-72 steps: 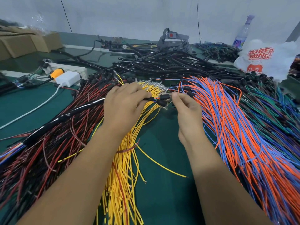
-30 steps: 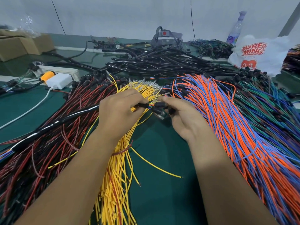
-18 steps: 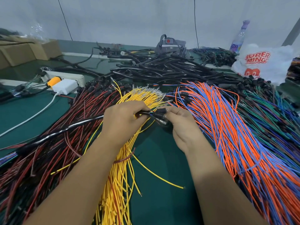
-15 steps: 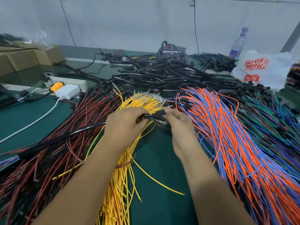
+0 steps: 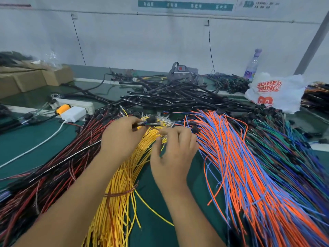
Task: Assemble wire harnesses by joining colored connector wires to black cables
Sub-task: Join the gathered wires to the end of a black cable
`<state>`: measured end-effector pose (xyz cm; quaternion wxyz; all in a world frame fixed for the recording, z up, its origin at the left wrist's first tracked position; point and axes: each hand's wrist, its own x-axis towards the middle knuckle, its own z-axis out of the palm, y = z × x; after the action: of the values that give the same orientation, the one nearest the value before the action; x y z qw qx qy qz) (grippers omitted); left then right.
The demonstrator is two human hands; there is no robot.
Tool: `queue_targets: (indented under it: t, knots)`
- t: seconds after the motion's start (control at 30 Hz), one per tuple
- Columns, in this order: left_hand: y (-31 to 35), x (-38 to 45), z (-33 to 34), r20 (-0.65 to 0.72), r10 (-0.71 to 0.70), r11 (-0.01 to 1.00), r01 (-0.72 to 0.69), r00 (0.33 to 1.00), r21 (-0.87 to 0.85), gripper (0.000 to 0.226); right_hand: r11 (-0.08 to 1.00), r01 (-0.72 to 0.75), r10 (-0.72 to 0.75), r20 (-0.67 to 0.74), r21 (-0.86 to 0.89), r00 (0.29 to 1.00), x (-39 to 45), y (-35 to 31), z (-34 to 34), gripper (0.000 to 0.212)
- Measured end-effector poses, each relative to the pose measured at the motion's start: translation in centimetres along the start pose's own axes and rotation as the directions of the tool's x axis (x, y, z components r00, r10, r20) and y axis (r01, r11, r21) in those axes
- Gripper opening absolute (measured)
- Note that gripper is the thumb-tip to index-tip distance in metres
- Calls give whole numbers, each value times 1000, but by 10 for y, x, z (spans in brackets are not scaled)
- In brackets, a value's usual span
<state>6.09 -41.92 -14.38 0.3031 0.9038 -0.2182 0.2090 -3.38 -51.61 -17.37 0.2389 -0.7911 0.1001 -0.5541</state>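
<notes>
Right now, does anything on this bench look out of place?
One yellow wire has strayed from the yellow bundle and lies alone across the green mat. A food bag also sits among the cables.

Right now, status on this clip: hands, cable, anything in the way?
Left hand grips black cable. Right hand over yellow wires, fingers curled; grip blurred. No blocker; orange-blue wires alongside.

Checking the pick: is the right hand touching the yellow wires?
Touching: the head view shows the right hand with fingertips pinching into the yellow wires.
</notes>
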Motion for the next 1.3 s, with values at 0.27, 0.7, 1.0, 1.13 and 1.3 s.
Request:
queue_targets:
  t: [0.27, 0.7, 1.0, 1.13, 1.3]
  knots:
    - [33, -8, -7, 236, 317, 937, -263, 919, -231, 68, 191, -756, 484, 610, 627, 628, 1, -10, 10, 33]
    - [-21, -31, -48, 251, 195, 966, -231, 948, 121, 36, 20, -730, 525, 614, 684, 590, 10, -23, 2, 15]
    - [-52, 3, -127, 325, -72, 912, 194, 943, -361, 12, 591, -699, 91, 827, 403, 554, -8, -91, 32, 23]
    - [-79, 8, -174, 319, -96, 981, 145, 943, -132, 17, 721, -565, -63, 850, 402, 523, -14, -122, 44, 21]
    - [-126, 30, -241, -12, -85, 991, 86, 996, 104, 18, 762, -513, -163, 884, 395, 437, -18, -144, 49, 18]
